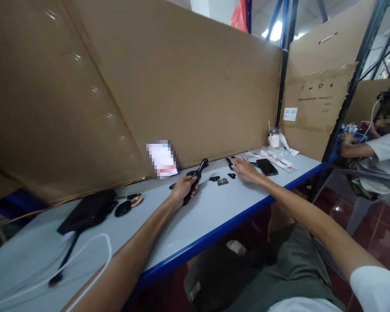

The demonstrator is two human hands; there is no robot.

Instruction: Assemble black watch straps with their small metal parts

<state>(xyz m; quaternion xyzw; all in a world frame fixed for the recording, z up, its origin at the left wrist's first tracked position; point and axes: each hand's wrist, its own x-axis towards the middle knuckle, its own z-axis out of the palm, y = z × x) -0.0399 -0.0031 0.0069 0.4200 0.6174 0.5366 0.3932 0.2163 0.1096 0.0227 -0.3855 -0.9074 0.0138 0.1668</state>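
A glossy black long-handled tool [203, 164] is in my left hand [183, 189], whose fingers are wrapped round its middle above the grey table. Further right, my right hand [244, 169] reaches over the table at a small dark item [229, 163]; its fingertips are blurred, and whether they grip the item is unclear. Between my hands lie a black piece [214, 178], a small metallic plate [222, 182] and another little black part [231, 176]. A black phone [267, 167] rests just right of my right hand.
A black case [89, 212], a round black item [123, 209] and a white cable [108, 247] are on the left. A lit screen [162, 159] leans against the cardboard wall [198, 86]. Plastic bags [269, 154] and a cup [274, 139] stand far right. Another person [373, 149] sits beyond.
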